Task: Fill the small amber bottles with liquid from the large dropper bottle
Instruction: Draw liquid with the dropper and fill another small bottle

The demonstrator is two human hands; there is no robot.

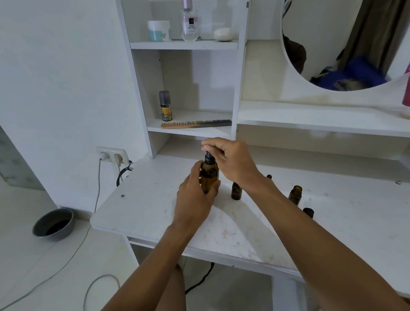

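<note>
The white table (pixel 142 208) is carrying a small amber bottle (pixel 236 191) standing near its middle, a second amber bottle (pixel 295 194) open-mouthed further right, and a third bottle (pixel 308 213) just in front of that. The upper shelf (pixel 184 45) is holding a white jar (pixel 158 30), a perfume bottle (pixel 189 20) and a white oval lump (pixel 225 34); the lower shelf (pixel 197 131) is bearing a spray can (pixel 165 106) and a comb (pixel 195 124). A grey bowl (pixel 53 224) is sitting on the floor (pixel 25 265)

perfume bottle (pixel 188 18) label "SWEET", spray can (pixel 165 106) label "Cake", rest blurred
</note>
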